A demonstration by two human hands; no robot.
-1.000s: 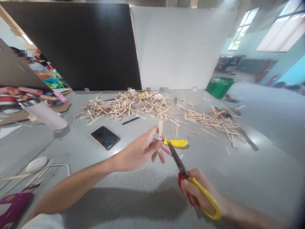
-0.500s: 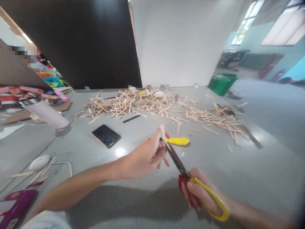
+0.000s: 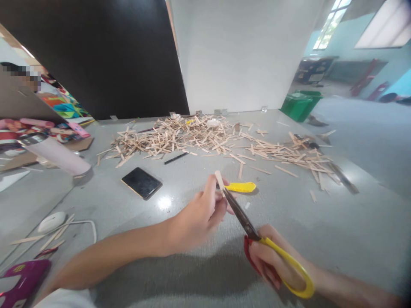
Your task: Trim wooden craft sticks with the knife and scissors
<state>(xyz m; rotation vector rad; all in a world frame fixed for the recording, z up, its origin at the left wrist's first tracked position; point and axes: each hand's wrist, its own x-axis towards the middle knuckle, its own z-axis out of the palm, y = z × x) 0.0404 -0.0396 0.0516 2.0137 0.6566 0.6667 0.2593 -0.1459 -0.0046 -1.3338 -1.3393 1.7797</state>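
Observation:
Pinched in the fingers of my left hand (image 3: pixel 202 209) is a short wooden craft stick (image 3: pixel 218 178), its rounded end pointing up. My right hand (image 3: pixel 272 256) grips scissors (image 3: pixel 241 217) with yellow and red handles. The blades lie nearly together, and their tips meet the stick beside my left fingertips. Whether they cut into the wood is hard to see. Just behind my left fingers, a yellow utility knife (image 3: pixel 241 187) lies on the grey table. A small pale scrap (image 3: pixel 247 205) rests near the blades.
A heap of craft sticks (image 3: pixel 173 139) spreads along the back, with more sticks (image 3: pixel 285 156) to the right. A phone (image 3: pixel 141 183) and black pen (image 3: pixel 175 158) lie left of centre. Far left are a pale tumbler (image 3: pixel 58 155), a white mouse-shaped object (image 3: pixel 52 221) and a purple object (image 3: pixel 24 280).
The scissor blades have closed from slightly apart to nearly together at the stick. The stick tilts a little more to the left. The camera view has shifted slightly.

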